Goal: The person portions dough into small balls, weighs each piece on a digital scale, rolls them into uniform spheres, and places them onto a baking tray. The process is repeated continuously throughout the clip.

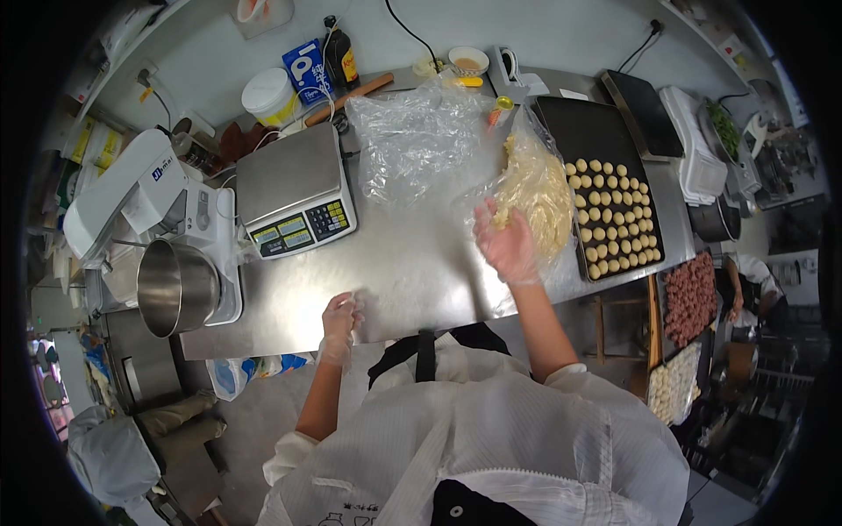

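Observation:
My right hand (509,247), in a clear plastic glove, is at the near left side of a clear bag of pale yellow dough (545,197). Its fingers look spread, and a bit of dough shows by the fingertips; whether they touch it I cannot tell. My left hand (339,317), also gloved, is curled closed over the front edge of the steel table (412,285). What its fingers hold, if anything, is hidden. Right of the bag lies a dark baking tray (570,123) with rows of small round dough balls (617,216) on its near part.
On the left stand a digital scale (294,188) and a white stand mixer with a steel bowl (178,289). A crumpled plastic sheet (421,136) lies behind. A rolling pin (351,98), bottle (340,57) and small bowl (468,60) line the back. Another person (754,285) stands far right.

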The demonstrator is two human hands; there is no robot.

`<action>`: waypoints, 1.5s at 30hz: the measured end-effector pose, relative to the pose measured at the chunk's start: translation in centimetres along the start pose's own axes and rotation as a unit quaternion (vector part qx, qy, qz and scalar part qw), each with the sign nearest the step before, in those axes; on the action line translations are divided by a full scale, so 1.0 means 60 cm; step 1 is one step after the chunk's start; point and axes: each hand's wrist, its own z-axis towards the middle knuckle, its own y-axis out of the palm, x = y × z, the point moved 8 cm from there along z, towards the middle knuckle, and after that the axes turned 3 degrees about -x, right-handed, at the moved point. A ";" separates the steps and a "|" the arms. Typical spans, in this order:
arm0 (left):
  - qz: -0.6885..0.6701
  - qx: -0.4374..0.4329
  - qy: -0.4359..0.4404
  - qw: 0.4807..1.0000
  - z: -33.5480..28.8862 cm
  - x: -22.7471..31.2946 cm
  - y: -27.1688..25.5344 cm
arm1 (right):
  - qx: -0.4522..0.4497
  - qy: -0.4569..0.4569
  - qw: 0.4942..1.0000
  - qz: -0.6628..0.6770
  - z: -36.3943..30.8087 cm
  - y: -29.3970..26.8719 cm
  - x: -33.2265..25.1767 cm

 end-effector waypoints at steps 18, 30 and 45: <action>-0.008 -0.028 0.178 0.984 0.117 0.140 -0.022 | 0.273 0.075 0.879 -0.384 -0.078 -0.173 0.109; 0.539 0.096 0.386 0.743 0.039 0.073 0.048 | 0.160 -0.042 -0.087 -0.982 0.453 -0.117 -0.259; 0.517 0.111 0.361 0.768 0.057 0.073 0.026 | -0.070 -0.096 0.026 -0.993 0.537 0.171 -0.057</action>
